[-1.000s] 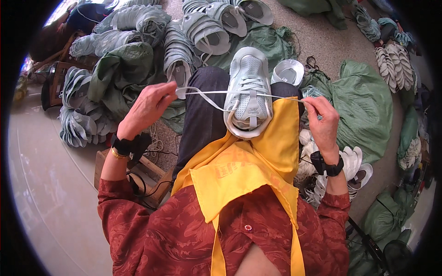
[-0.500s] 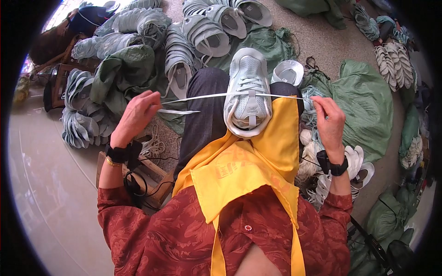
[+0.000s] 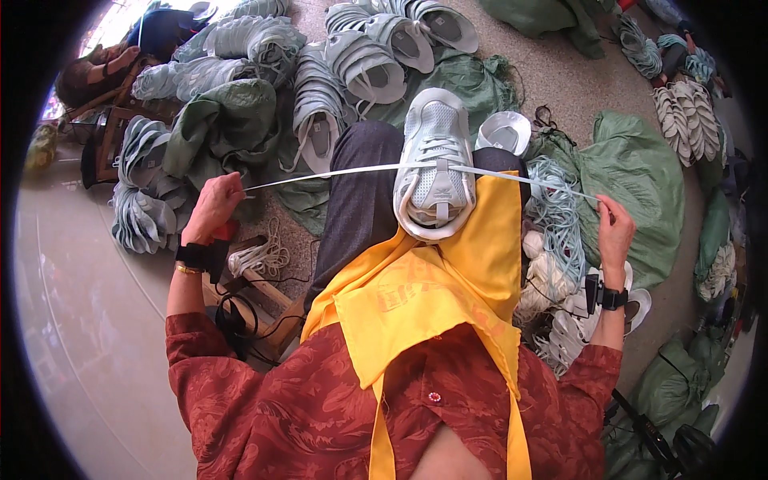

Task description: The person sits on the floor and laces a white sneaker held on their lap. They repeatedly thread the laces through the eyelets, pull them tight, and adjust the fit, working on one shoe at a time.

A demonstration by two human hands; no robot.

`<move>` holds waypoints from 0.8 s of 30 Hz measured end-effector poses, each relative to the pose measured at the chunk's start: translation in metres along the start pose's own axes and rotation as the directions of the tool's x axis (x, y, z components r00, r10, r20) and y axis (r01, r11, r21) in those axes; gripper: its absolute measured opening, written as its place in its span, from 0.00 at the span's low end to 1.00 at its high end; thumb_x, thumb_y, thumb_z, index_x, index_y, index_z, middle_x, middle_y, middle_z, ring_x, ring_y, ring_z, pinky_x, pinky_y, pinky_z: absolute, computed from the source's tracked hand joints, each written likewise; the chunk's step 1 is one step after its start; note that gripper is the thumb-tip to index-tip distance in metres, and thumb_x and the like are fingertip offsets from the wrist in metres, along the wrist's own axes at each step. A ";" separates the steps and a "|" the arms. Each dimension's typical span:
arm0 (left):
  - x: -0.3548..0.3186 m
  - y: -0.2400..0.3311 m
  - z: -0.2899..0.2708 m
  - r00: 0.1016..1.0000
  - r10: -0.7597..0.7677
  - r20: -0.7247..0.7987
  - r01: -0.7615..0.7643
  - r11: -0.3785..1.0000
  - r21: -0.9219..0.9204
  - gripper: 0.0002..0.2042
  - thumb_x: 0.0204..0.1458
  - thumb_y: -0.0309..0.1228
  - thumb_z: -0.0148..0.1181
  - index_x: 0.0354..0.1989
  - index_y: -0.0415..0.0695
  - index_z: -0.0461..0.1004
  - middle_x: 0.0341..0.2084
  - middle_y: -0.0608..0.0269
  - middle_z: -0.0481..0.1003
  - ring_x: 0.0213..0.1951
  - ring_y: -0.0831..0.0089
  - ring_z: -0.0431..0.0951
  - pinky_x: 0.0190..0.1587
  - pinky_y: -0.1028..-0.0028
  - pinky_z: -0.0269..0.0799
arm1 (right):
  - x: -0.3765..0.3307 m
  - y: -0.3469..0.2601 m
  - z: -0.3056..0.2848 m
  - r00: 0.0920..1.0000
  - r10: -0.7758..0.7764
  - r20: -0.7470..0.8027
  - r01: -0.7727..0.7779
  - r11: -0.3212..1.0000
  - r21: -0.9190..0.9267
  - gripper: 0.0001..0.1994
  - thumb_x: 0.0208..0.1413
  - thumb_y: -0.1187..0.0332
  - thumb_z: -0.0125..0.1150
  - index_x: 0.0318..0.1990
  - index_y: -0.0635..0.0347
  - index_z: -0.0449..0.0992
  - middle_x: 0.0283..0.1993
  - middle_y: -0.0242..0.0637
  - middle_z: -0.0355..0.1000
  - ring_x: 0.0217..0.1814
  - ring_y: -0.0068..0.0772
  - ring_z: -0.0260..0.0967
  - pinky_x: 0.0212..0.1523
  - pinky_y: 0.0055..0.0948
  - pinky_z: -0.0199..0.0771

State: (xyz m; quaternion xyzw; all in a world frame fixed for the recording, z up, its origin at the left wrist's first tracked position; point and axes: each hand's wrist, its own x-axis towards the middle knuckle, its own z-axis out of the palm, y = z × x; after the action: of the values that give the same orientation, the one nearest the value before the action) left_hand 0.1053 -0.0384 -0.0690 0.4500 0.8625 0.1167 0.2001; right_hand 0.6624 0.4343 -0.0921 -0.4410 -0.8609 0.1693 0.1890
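A pale grey-green shoe upper [image 3: 437,132] rests across my thighs, its toe pointing away from me. A light shoelace [image 3: 336,171] runs through it near the tongue and stretches out to both sides. At the left, my left hand [image 3: 214,206] pinches one end of the lace. My right hand [image 3: 615,228], out to the right and a little lower, pinches the other end between thumb and fingertips. Both lace halves are drawn nearly straight. The shoe itself is touched by neither hand.
Stacks of shoe uppers [image 3: 368,72] lie on the floor ahead. A single white upper [image 3: 506,132] sits beside my right knee. Loose pale blue laces [image 3: 558,220] hang next to a green sack [image 3: 632,196]. A wooden stool [image 3: 264,292] stands at my left, with black cables [image 3: 248,324].
My hands have moved farther apart and lower, the right one most, pulling the lace out longer. The loose lace end near my left hand no longer shows.
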 end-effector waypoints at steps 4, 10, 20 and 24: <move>-0.008 -0.026 -0.002 0.998 -0.064 -0.010 0.064 0.998 -0.010 0.07 0.50 0.25 0.64 0.31 0.36 0.72 0.22 0.50 0.74 0.27 0.53 0.76 0.33 0.62 0.71 | -0.003 0.021 -0.004 0.997 0.082 -0.010 -0.082 0.996 -0.034 0.11 0.62 0.75 0.60 0.49 0.63 0.84 0.36 0.41 0.83 0.31 0.29 0.79 0.35 0.30 0.77; -0.007 -0.042 -0.019 0.986 -0.136 -0.092 0.136 0.991 -0.009 0.08 0.51 0.25 0.65 0.33 0.36 0.71 0.20 0.52 0.71 0.24 0.62 0.72 0.31 0.64 0.68 | 0.004 0.061 -0.002 0.974 0.222 -0.053 -0.207 0.957 0.202 0.11 0.64 0.74 0.59 0.49 0.62 0.84 0.34 0.37 0.83 0.31 0.27 0.81 0.33 0.27 0.80; -0.012 -0.067 -0.035 0.972 -0.186 -0.142 0.182 0.982 -0.039 0.08 0.52 0.24 0.64 0.32 0.36 0.70 0.19 0.57 0.69 0.23 0.67 0.68 0.30 0.66 0.67 | 0.004 0.086 -0.001 0.987 0.145 -0.066 -0.142 0.989 0.048 0.09 0.62 0.76 0.59 0.46 0.64 0.83 0.32 0.41 0.82 0.32 0.31 0.83 0.36 0.29 0.82; -0.006 -0.053 -0.032 0.982 -0.054 -0.180 0.048 0.998 -0.040 0.06 0.52 0.24 0.63 0.32 0.37 0.71 0.18 0.61 0.67 0.23 0.73 0.66 0.30 0.70 0.66 | 0.004 0.095 0.008 0.976 0.211 0.045 -0.213 0.976 0.040 0.07 0.63 0.74 0.59 0.43 0.67 0.82 0.31 0.39 0.81 0.30 0.28 0.82 0.30 0.28 0.82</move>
State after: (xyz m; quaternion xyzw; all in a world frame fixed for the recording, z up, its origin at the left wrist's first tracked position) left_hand 0.0560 -0.0742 -0.0591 0.4116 0.8862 0.1671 0.1315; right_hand 0.7228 0.4895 -0.1418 -0.5225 -0.8086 0.2165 0.1622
